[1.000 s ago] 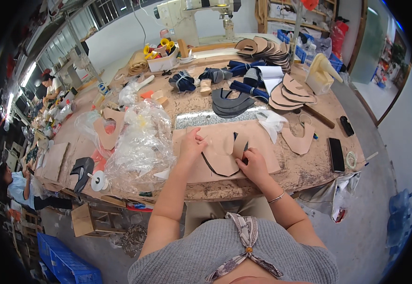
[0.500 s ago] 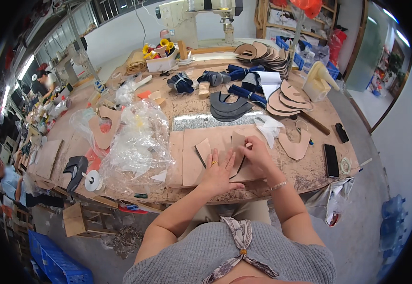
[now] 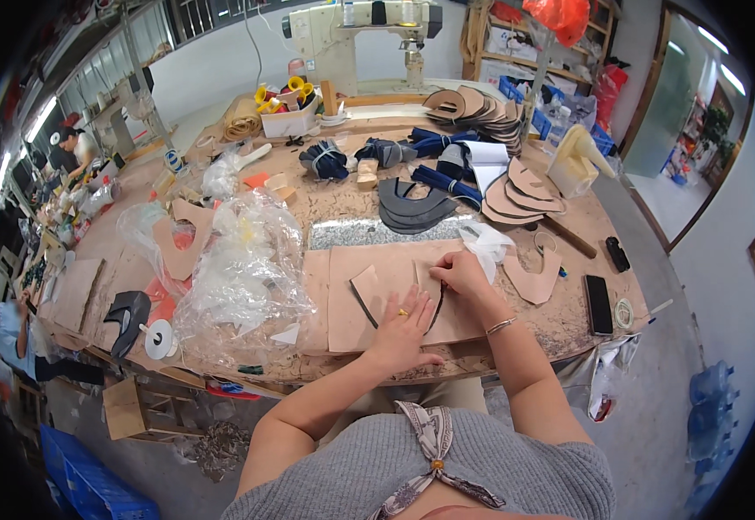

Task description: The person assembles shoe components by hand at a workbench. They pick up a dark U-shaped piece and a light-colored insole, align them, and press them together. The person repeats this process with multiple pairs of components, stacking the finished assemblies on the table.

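Observation:
A tan, curved shoe-upper-like piece (image 3: 365, 283) with dark edging lies on a larger tan sheet (image 3: 345, 321). My left hand (image 3: 402, 331) rests flat across its middle, fingers spread and a ring on one of them, covering much of it. At the top of its right arm, my right hand (image 3: 464, 276) pinches the edge between thumb and fingers. Just beyond the sheet is a speckled stone slab (image 3: 377, 232), partly covered. A similar tan U-shaped piece (image 3: 533, 276) lies to the right of my right hand.
Crumpled clear plastic (image 3: 243, 260) spreads on the left beside a white spool (image 3: 160, 339). Dark curved pieces (image 3: 414, 206), stacked tan pieces (image 3: 523, 192) and a hammer-like wooden handle (image 3: 568, 237) lie farther back. A phone (image 3: 598, 305) is at right; a sewing machine (image 3: 330, 48) stands behind.
The top of the piece's right arm, raised before, now lies lower toward the sheet under my right fingers. My left hand stays flat on the piece. The whole view has shifted slightly.

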{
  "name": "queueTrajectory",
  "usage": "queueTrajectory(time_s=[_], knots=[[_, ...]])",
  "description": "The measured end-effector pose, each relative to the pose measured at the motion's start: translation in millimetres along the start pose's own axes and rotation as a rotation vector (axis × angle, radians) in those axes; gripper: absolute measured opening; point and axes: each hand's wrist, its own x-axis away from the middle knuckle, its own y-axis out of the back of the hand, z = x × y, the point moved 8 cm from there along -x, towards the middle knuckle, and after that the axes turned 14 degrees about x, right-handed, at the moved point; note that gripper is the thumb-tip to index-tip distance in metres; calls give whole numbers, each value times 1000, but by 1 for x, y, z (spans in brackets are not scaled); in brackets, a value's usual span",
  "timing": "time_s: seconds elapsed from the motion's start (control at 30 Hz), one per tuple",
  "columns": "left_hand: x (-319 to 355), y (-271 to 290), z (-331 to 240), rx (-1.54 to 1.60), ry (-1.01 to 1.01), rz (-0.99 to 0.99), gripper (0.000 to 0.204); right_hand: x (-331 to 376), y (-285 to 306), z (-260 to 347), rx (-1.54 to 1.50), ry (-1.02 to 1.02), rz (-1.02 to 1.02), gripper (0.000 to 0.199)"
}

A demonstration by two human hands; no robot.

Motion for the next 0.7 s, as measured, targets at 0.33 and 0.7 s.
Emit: queueTrajectory(time_s=[0.33,0.7], knots=[[-2,-10,-7,125,59,-62,112,78,-21,43,213,529,-130,27],[26,-8,-24,150,94,-217,97,42,-20,31,631,394,-80,43]])
